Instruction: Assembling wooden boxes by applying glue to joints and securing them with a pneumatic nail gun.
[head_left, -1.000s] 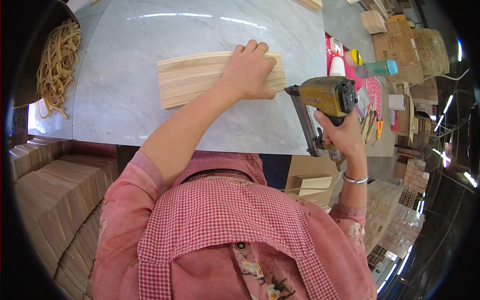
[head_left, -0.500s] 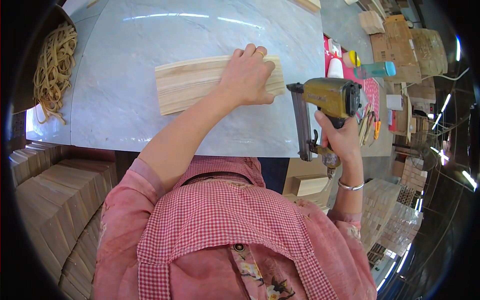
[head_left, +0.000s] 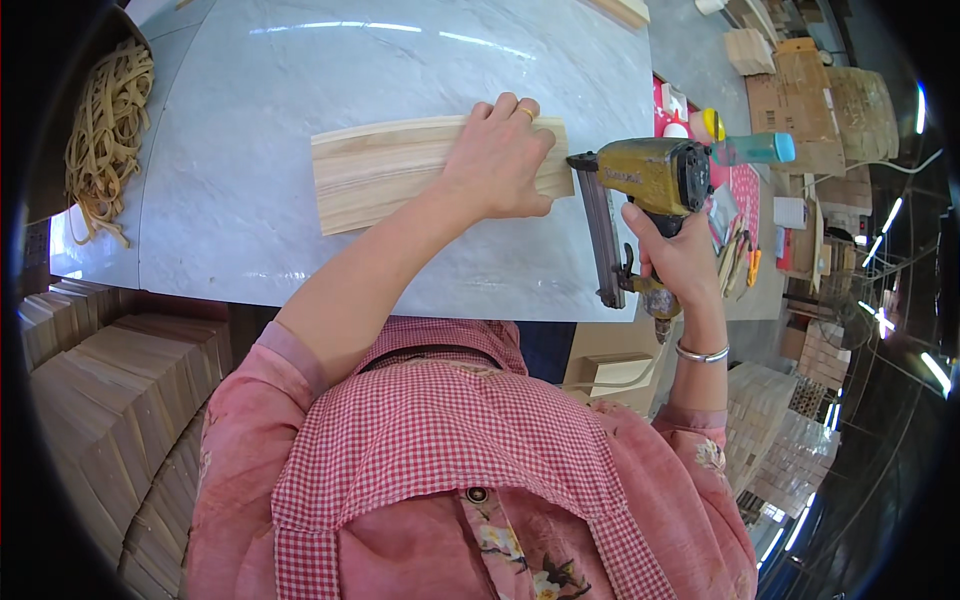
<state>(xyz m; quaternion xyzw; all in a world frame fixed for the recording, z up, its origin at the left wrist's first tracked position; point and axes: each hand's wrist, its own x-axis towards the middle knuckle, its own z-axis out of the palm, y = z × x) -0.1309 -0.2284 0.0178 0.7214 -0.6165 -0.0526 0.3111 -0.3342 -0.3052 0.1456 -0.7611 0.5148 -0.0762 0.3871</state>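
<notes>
A pale wooden board (head_left: 385,172) with striped grain rests on the table, and a thin second edge of wood runs along its far side. My left hand (head_left: 500,160) spans its right part, fingers over the far edge and thumb at the near edge. In my right hand (head_left: 680,250) is a yellow and black nail gun (head_left: 645,170), gripped by its handle with the thumb showing. The gun's nose points left at the board's right end, very close to it; whether they touch I cannot tell.
The bluish marbled table (head_left: 240,200) has tan bands (head_left: 108,140) heaped beside its left edge. Stacked wooden boards (head_left: 110,390) stand at lower left. To the right are a teal bottle (head_left: 755,149), hand tools (head_left: 738,250) and cardboard boxes (head_left: 805,100). A hose trails below the gun.
The nail gun in my right hand has moved slightly away from me and leftward, bringing its nose up to the board's right end. My left hand keeps its hold on the board.
</notes>
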